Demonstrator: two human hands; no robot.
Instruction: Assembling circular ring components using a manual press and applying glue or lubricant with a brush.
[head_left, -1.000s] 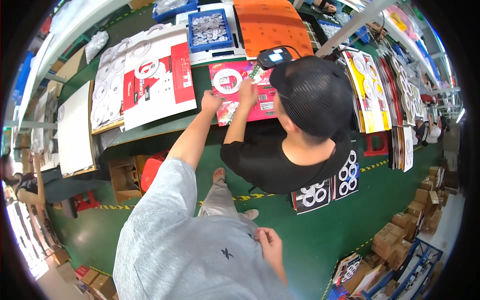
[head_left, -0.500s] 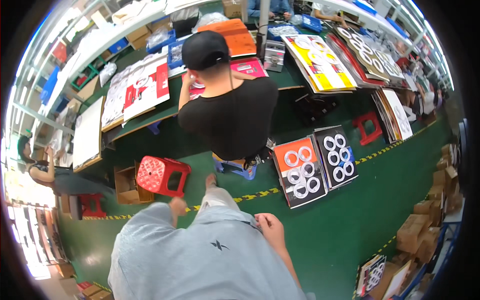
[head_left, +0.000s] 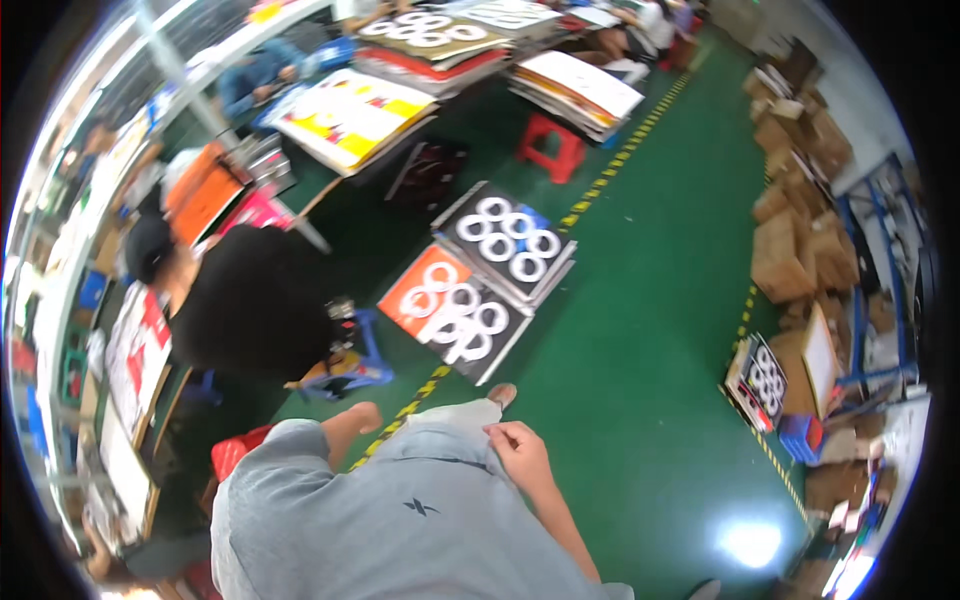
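Currently right hand point(head_left: 518, 452) has fingers curled together, pinching the soft grey shirt point(head_left: 400, 520) at its lower hem, right at the waist; fabric is matte knit with a small dark logo on it. Left hand point(head_left: 366, 414) hangs just beside the shirt's left edge, loosely closed, nothing visibly in it. Ahead on the glossy green floor point(head_left: 640, 330) are flat rectangular printed boards point(head_left: 480, 280), black and orange with white ring shapes, stacked well apart from both hands; a person in a black shirt point(head_left: 250, 310) sits on a blue stool point(head_left: 355, 360) to the left.
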